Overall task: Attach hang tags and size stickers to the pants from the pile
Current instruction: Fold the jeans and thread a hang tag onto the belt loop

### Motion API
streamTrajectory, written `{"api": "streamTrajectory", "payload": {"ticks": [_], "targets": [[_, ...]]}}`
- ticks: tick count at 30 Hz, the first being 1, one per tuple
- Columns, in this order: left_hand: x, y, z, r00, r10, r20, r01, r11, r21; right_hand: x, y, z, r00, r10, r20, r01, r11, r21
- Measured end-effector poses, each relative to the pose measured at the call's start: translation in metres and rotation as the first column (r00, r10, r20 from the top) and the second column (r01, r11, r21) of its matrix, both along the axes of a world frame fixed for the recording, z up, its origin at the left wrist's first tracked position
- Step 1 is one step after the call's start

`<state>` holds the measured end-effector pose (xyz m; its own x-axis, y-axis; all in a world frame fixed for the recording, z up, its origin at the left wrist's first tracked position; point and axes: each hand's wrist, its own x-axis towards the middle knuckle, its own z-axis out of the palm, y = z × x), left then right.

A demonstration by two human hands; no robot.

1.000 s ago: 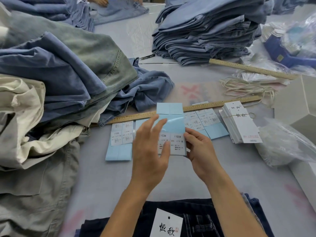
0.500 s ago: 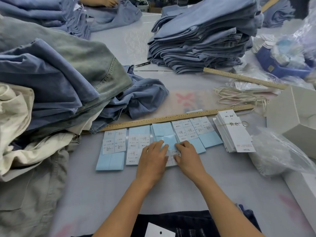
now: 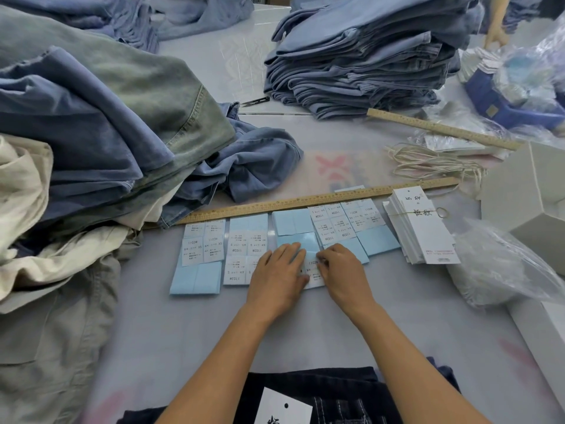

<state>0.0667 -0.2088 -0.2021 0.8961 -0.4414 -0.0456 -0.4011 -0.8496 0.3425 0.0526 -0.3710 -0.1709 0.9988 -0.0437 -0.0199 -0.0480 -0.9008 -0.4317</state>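
Pants pile (image 3: 101,142) and sticker sheets (image 3: 201,255) cover grey table (image 3: 171,332).

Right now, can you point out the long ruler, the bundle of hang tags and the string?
Ruler (image 3: 305,201), head view, middle of its length.
Bundle of hang tags (image 3: 425,231), head view, top tag's face.
String (image 3: 434,163), head view, middle of the loose coil.
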Motion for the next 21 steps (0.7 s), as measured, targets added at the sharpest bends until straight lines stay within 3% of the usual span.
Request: {"api": "streamTrajectory", "payload": {"ticks": [13,21], "targets": [[0.0026,0.0029,-0.0030,0.999,-0.005,-0.038,0.004,1.000,-0.024,0.0015,-0.0002,0.0017,0.998,-0.059,0.032,0.056,0.995,0.080],[0.0050,0.0038,0.0028,0.999,-0.039,-0.035,0.039,0.999,0.013,-0.0053,-0.0016,0.0045,0.983,-0.180,0.038,0.167,0.962,0.218]]}}
